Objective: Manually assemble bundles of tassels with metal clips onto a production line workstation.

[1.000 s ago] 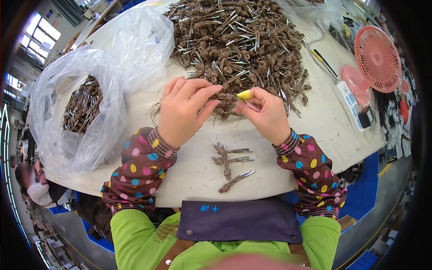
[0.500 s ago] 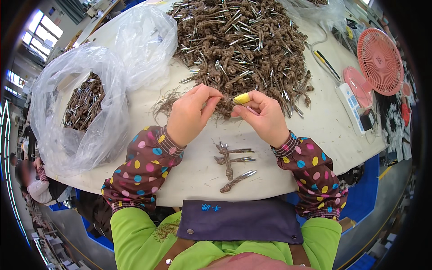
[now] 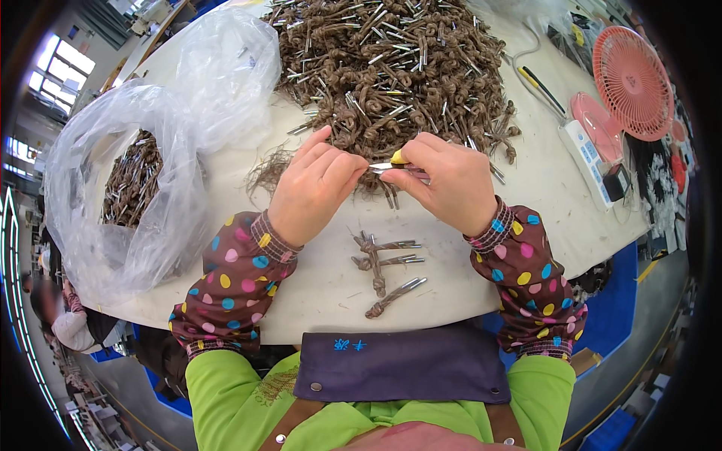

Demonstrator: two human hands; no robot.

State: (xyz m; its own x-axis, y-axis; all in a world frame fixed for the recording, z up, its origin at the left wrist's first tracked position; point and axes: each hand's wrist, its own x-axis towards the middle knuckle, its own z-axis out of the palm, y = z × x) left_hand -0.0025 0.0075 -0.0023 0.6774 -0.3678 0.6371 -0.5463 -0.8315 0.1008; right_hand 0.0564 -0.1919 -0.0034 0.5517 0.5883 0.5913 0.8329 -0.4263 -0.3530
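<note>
My left hand (image 3: 316,180) is closed in a pinch, with thumb and index finger meeting near the front of the pile. What sits between those fingertips is too small to make out. Facing it, my right hand (image 3: 451,180) grips small thread snips (image 3: 382,167), whose silver blades point at the left fingertips. Something yellow (image 3: 398,157) shows at the right index fingertip. Behind both hands rises a large heap of brown knotted cords (image 3: 391,75) with silver tips. Several more knotted cords (image 3: 380,272) lie on the table between my forearms, some crossing each other.
A clear plastic bag (image 3: 180,240) holding more cords stands at left, beside another crumpled clear bag (image 3: 229,83). Loose brown fibres (image 3: 267,171) lie by my left hand. At right are a pink fan (image 3: 632,83), a white power strip (image 3: 585,165) and a yellow-black tool (image 3: 543,89).
My right hand has turned and closed in toward the left, and silver blades now show at its fingertips. The left hand's outer fingers have lifted slightly. The whole view has shifted a little.
</note>
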